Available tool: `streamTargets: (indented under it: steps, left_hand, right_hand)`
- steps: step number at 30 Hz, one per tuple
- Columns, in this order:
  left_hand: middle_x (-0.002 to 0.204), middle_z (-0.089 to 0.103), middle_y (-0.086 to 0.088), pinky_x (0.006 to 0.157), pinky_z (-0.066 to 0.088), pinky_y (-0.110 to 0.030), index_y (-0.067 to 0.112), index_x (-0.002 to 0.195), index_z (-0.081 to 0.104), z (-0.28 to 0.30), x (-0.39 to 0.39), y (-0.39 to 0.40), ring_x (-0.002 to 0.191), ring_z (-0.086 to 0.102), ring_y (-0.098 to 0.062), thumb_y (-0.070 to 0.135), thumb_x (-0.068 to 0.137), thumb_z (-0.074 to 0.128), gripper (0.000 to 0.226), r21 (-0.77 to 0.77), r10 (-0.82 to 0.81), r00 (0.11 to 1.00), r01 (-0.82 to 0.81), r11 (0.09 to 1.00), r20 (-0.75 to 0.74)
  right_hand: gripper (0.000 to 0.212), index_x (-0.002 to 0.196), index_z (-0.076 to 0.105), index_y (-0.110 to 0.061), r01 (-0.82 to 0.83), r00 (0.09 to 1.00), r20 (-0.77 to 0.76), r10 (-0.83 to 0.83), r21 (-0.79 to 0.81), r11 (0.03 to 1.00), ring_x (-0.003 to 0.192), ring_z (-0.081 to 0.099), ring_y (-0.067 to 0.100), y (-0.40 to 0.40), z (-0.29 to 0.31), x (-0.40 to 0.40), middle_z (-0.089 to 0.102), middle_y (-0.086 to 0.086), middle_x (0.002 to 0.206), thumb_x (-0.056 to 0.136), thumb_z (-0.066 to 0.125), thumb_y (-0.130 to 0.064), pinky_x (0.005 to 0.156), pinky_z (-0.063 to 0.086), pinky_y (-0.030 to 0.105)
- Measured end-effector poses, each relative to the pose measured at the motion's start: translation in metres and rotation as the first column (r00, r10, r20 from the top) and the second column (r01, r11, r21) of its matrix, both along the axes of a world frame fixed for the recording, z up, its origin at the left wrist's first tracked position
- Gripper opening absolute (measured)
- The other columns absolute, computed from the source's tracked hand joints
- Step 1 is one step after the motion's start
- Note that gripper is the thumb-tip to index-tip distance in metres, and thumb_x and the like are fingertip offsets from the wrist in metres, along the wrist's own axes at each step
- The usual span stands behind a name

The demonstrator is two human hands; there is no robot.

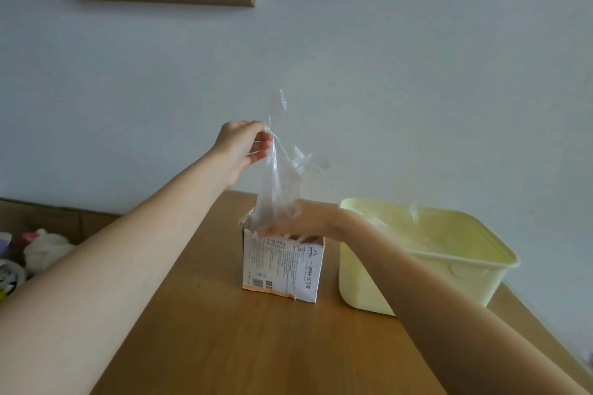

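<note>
The left grip (pixel 240 147) pinches a clear plastic glove (pixel 278 176) between thumb and fingertips, high above the torn-open box (pixel 282 263), the glove's lower end not yet out of the opening. The right grip (pixel 298 222) lies flat on the box top, fingers straight, holding nothing. The box stands near the far edge of the worktop (pixel 224 314), just beside a yellow tub (pixel 362 282). Best to pull straight up, slowly, while pressing the box down, so one glove alone comes free.

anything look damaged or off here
Yes: the box is ripped open, with ragged edges at its top and a torn bottom edge. The left hand pinches a clear glove drawn from it; the right hand rests on top.
</note>
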State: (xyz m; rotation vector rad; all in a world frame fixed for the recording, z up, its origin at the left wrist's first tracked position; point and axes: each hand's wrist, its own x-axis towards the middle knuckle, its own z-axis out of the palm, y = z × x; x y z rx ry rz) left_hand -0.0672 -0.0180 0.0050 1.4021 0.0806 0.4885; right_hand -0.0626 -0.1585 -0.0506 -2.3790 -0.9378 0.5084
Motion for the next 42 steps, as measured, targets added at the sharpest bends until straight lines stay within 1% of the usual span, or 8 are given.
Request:
streamTargets:
  steps: [6, 12, 15, 18, 25, 35, 39, 42]
  left_hand:
    - [0.067, 0.056, -0.004, 0.055, 0.053, -0.016, 0.007, 0.070, 0.053, 0.000, 0.001, -0.016, 0.059, 0.055, -0.013, 0.005, 0.090, 0.047, 0.020, -0.062, 0.014, 1.000, -0.015, 0.998, -0.012]
    - [0.075, 0.055, -0.003, 0.055, 0.052, -0.018, 0.012, 0.076, 0.050, 0.005, 0.004, -0.029, 0.060, 0.055, -0.011, 0.010, 0.091, 0.050, 0.015, 0.054, 0.108, 0.994, -0.108, 0.993, 0.004]
    - [0.094, 0.049, 0.006, 0.059, 0.049, -0.022, 0.017, 0.095, 0.043, 0.011, -0.003, -0.039, 0.064, 0.055, -0.011, 0.011, 0.090, 0.053, 0.012, 0.373, 0.126, 0.976, -0.185, 0.909, 0.175]
    - [0.112, 0.053, 0.006, 0.052, 0.048, -0.021, 0.019, 0.117, 0.041, 0.011, -0.014, -0.060, 0.059, 0.056, -0.012, 0.002, 0.089, 0.053, 0.035, 0.545, -0.283, 0.959, 0.235, 0.805, 0.004]
    - [0.067, 0.054, 0.003, 0.044, 0.040, -0.014, 0.017, 0.087, 0.060, -0.011, -0.008, -0.074, 0.047, 0.049, -0.005, 0.018, 0.088, 0.063, 0.003, 0.339, -0.503, 0.829, 0.560, 0.756, -0.245]
    - [0.075, 0.055, -0.003, 0.046, 0.042, -0.020, 0.010, 0.093, 0.056, -0.033, 0.028, -0.058, 0.055, 0.049, -0.012, 0.019, 0.091, 0.059, 0.010, 0.578, 0.083, 0.963, 0.085, 0.812, -0.258]
    - [0.093, 0.058, 0.000, 0.072, 0.047, -0.027, 0.013, 0.102, 0.057, -0.027, 0.035, -0.095, 0.074, 0.057, -0.016, 0.012, 0.091, 0.053, 0.011, 0.782, 0.059, 0.982, -0.180, 0.596, 0.182]
    - [0.109, 0.062, -0.003, 0.079, 0.041, -0.019, 0.014, 0.115, 0.062, -0.031, 0.036, -0.136, 0.092, 0.055, -0.013, 0.016, 0.090, 0.059, 0.025, 0.953, -0.308, 0.941, 0.212, 0.217, -0.139]
  right_hand:
    - [0.011, 0.083, 0.070, -0.004, 0.257, 0.915, 0.099, -0.391, 0.605, 0.754, 0.070, 0.052, 0.016, -0.027, 0.025, 0.013, 0.066, 0.011, 0.084, 0.085, 0.065, -0.013, 0.069, 0.042, 0.029]
    - [0.021, 0.069, 0.056, -0.011, 0.316, 0.847, 0.026, -0.530, 0.777, 0.544, 0.052, 0.057, 0.013, -0.052, 0.050, 0.015, 0.064, 0.005, 0.066, 0.090, 0.058, -0.008, 0.053, 0.047, 0.020]
    - [0.017, 0.072, 0.057, -0.015, 0.260, 0.677, 0.412, -0.610, 0.641, 0.722, 0.038, 0.049, 0.003, -0.060, 0.056, 0.017, 0.061, -0.003, 0.054, 0.089, 0.061, -0.017, 0.046, 0.042, 0.020]
    - [0.010, 0.085, 0.064, -0.013, 0.182, 0.639, 0.611, -0.467, 0.470, 0.864, 0.048, 0.049, 0.003, -0.062, 0.061, 0.012, 0.057, -0.003, 0.055, 0.089, 0.061, -0.022, 0.057, 0.043, 0.026]
    - [0.015, 0.085, 0.067, -0.009, 0.125, 0.611, 0.677, -0.410, 0.429, 0.895, 0.051, 0.043, 0.008, -0.089, 0.066, 0.011, 0.046, -0.009, 0.052, 0.086, 0.065, -0.025, 0.062, 0.043, 0.030]
    - [0.018, 0.093, 0.067, -0.007, 0.480, 0.539, 0.621, -0.569, 0.328, 0.813, 0.059, 0.044, 0.018, -0.188, 0.002, 0.062, 0.043, -0.009, 0.054, 0.089, 0.061, -0.023, 0.058, 0.033, 0.027]
    - [0.020, 0.102, 0.066, -0.012, 0.557, 0.565, 0.650, -0.509, 0.155, 0.816, 0.087, 0.060, 0.029, -0.193, -0.016, 0.076, 0.063, 0.006, 0.085, 0.092, 0.055, -0.027, 0.067, 0.040, 0.029]
    - [0.021, 0.105, 0.063, -0.012, 0.594, 0.546, 0.727, -0.417, 0.015, 0.804, 0.095, 0.060, 0.031, -0.189, -0.019, 0.081, 0.064, 0.010, 0.102, 0.095, 0.050, -0.025, 0.069, 0.038, 0.029]
